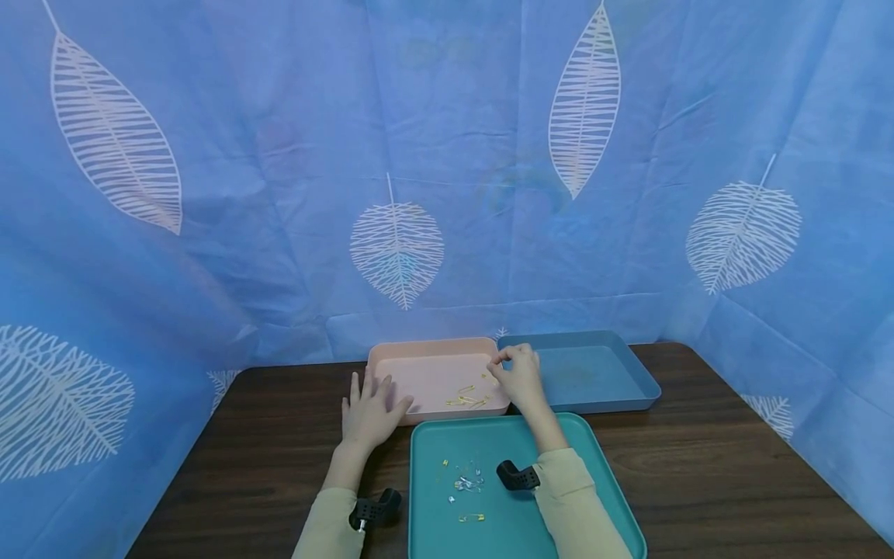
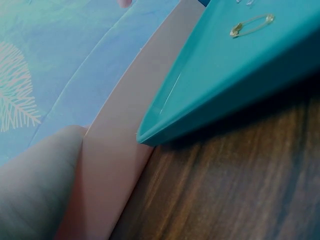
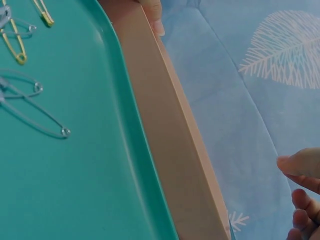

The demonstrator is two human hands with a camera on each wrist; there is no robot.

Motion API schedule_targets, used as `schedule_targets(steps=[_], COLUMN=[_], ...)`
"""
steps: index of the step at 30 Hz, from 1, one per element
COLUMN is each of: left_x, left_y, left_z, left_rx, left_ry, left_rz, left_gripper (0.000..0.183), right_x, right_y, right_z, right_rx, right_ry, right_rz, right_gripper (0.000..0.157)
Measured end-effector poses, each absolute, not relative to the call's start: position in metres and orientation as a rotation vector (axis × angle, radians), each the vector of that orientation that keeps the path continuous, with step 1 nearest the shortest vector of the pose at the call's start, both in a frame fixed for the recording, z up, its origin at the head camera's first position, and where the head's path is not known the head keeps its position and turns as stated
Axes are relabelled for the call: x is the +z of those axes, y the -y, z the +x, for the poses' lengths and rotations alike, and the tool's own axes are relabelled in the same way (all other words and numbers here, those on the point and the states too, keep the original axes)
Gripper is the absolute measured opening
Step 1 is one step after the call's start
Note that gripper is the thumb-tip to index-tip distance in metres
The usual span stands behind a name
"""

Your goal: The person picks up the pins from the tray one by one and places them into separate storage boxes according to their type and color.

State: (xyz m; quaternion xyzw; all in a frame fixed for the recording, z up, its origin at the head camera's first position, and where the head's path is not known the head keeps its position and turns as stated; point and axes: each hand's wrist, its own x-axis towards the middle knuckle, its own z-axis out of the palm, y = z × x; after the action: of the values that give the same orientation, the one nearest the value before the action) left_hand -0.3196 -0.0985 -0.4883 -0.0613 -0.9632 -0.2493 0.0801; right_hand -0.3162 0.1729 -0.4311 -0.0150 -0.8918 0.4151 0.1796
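My left hand (image 1: 368, 417) lies spread over the left end of the pink tray (image 1: 427, 368), with the thumb at its front rim. Several yellow safety pins (image 1: 466, 401) lie inside that tray towards its right. Over its right end is my right hand (image 1: 520, 378), fingers curled, thumb and forefinger tips close together. No pin shows at those tips in the right wrist view. One small yellow pin (image 1: 483, 376) appears just below them. In the teal tray (image 1: 503, 433) are several silvery-blue safety pins (image 3: 35, 107) and a few yellow ones, including a yellow safety pin (image 2: 252, 26).
To the right of the pink tray stands a blue tray (image 1: 594, 373), with its left side behind my right hand. The teal tray sits in front of both, under my right forearm. All are on a dark wooden table (image 1: 279, 435), backed by a blue leaf-print cloth (image 1: 475, 256).
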Motion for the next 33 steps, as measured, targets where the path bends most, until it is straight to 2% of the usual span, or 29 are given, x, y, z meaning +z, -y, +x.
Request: schedule_targets(steps=[21,33], left_x=[-0.488,-0.489], left_y=[0.099,0.099], left_z=[-0.318,-0.319], left_rx=[-0.736,-0.759], left_ry=[2.877,2.853], left_rz=[-0.190,-0.212], left_gripper=[0.076,0.074], right_x=[-0.423,-0.420], right_y=[-0.156,-0.145], right_z=[-0.294,-0.277], right_rx=[1.181,1.212], right_ry=[2.513,2.581], right_rz=[0.126,0.370], right_gripper=[0.010,0.007])
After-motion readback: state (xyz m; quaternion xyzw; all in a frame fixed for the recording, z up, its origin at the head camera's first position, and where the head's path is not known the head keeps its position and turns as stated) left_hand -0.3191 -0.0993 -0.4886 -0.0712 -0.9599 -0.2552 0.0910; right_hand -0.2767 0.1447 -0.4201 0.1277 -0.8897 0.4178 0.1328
